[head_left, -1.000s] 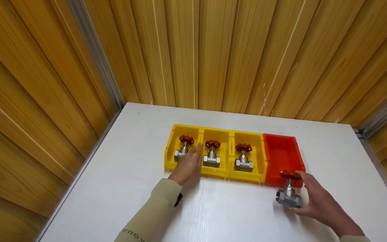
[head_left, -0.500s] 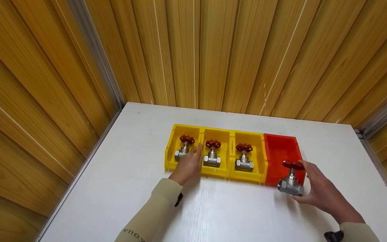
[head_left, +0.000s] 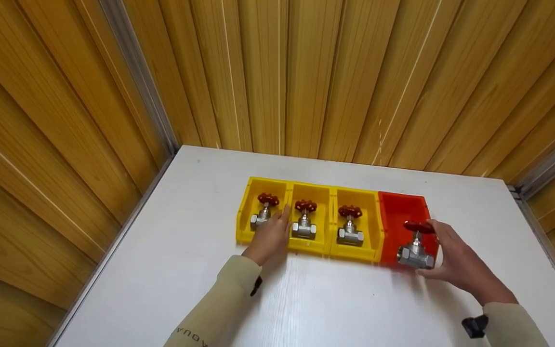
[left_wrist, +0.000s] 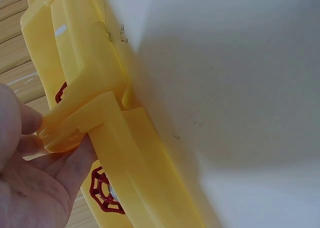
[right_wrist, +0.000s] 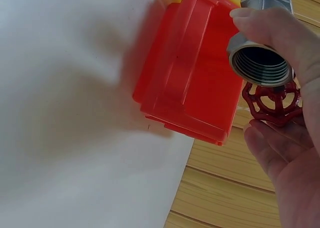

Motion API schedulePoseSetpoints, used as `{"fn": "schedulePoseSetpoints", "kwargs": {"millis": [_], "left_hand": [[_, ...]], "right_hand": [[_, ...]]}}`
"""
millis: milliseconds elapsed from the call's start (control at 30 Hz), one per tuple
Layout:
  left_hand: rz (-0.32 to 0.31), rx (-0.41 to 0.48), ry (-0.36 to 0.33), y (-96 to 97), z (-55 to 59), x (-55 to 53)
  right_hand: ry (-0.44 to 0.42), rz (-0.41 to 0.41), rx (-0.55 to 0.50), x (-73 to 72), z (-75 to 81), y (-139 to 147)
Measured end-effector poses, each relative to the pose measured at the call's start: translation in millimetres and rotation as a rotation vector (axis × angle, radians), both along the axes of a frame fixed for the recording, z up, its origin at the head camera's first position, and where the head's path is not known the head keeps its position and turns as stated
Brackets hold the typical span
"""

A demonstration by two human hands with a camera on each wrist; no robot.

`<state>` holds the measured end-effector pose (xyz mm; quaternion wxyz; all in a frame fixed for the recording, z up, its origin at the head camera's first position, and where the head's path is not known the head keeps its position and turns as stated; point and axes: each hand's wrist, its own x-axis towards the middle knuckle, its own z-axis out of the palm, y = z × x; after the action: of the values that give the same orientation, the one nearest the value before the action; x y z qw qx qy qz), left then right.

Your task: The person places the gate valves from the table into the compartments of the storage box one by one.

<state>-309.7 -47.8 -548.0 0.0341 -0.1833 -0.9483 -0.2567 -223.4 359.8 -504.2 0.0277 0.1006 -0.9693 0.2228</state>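
In the head view my right hand (head_left: 463, 265) holds a steel gate valve (head_left: 416, 256) with a red handwheel over the front of the red bin (head_left: 400, 205). The right wrist view shows the thumb on the valve body (right_wrist: 260, 63) and the fingers at the handwheel (right_wrist: 272, 103). My left hand (head_left: 269, 239) pinches the walls where the left yellow bin (head_left: 268, 184) meets the middle yellow bin (head_left: 310, 190). Close up, the left wrist view has the fingers (left_wrist: 77, 163) around the yellow wall (left_wrist: 75, 123). The hand partly covers the left bin's valve (head_left: 260, 219).
One valve (head_left: 304, 229) lies in the middle yellow bin and another valve (head_left: 350, 235) in the right yellow bin (head_left: 358, 196). The bins stand side by side in a row on a white table (head_left: 321, 303). Wood-look panels (head_left: 306, 77) rise behind and beside the table.
My right hand has carried the valve away from me, from in front of the red bin to over its front part. The left hand has stayed in place.
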Motion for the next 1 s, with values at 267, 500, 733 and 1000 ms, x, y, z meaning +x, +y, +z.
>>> {"fn": "schedulePoseSetpoints", "kwargs": {"millis": [267,500,733,1000], "left_hand": [[0.000,0.018,-0.027,0.5,-0.8,-0.2],[-0.005,0.025,-0.020,-1.1,-0.9,0.7],[-0.026,0.057,-0.025,-1.0,-0.1,2.3],[0.002,0.082,-0.052,-1.2,0.2,3.2]], "right_hand": [[-0.050,0.008,0.051,-13.1,8.1,4],[-0.109,0.014,0.073,-27.2,10.9,6],[-0.177,0.011,0.076,-43.5,9.6,6],[-0.263,0.004,0.086,-61.5,12.3,-2]]}}
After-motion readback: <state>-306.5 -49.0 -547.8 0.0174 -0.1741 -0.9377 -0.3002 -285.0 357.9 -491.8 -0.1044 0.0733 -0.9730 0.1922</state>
